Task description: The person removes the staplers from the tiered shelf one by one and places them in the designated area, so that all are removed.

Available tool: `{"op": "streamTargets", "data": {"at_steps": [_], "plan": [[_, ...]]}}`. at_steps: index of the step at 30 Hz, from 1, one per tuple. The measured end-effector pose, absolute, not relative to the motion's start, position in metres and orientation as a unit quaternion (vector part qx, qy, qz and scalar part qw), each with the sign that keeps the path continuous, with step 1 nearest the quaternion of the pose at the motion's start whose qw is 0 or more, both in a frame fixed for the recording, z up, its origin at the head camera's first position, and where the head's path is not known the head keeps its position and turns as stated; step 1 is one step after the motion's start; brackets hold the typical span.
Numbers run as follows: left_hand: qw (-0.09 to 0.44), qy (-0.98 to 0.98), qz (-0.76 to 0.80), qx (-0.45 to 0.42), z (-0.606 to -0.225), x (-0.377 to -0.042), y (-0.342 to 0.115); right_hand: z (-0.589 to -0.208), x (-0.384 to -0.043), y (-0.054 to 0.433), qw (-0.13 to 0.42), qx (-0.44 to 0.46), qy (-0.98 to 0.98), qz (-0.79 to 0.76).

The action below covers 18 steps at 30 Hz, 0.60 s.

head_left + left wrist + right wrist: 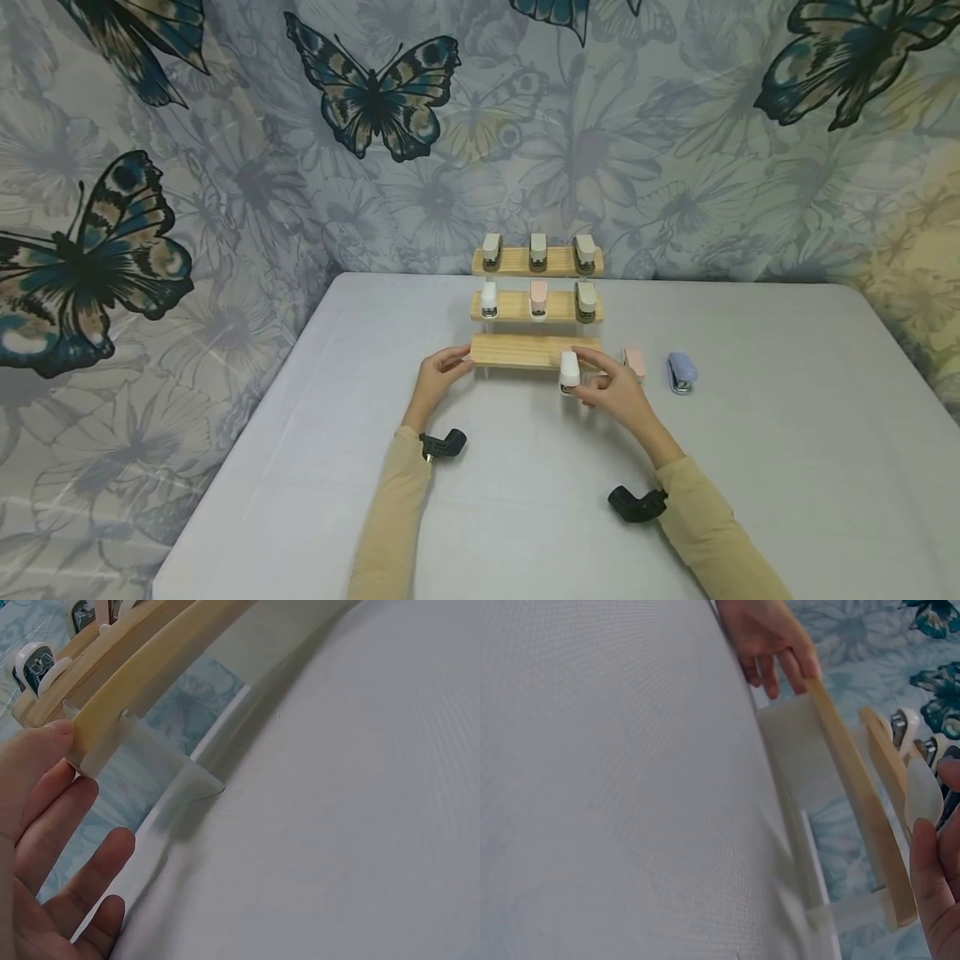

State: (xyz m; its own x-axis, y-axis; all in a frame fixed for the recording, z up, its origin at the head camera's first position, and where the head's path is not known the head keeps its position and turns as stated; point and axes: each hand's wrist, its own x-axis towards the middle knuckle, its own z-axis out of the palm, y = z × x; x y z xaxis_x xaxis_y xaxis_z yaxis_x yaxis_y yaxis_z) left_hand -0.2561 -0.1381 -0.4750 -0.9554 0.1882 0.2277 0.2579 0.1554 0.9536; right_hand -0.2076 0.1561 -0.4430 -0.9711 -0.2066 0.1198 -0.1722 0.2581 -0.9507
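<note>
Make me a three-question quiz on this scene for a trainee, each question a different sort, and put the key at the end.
1. Multiple choice. What does the right hand hold?
a) a pink stapler
b) a white stapler
c) a lavender stapler

2. True or false. The left hand holds a stapler too.

3. Count. How many staplers stand on the top shelf and the middle shelf together?

Key
1. b.
2. False: it holds the left end of the lowest shelf.
3. Six, three on each.
</note>
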Motion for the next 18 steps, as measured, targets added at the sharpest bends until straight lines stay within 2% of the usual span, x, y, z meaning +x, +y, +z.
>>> {"op": "streamTargets", "data": {"at_steps": [12,18], "plan": [[0.031,-0.774,-0.613,-0.155,-0.470,-0.254,-0.138,-0.444,-0.210,0.170,-0.010,-0.145,0.784,-0.604],[0.026,-0.769,-0.620,-0.151,-0.473,-0.255,-0.139,-0.445,-0.213,0.177,0.011,-0.171,0.777,-0.606]]}}
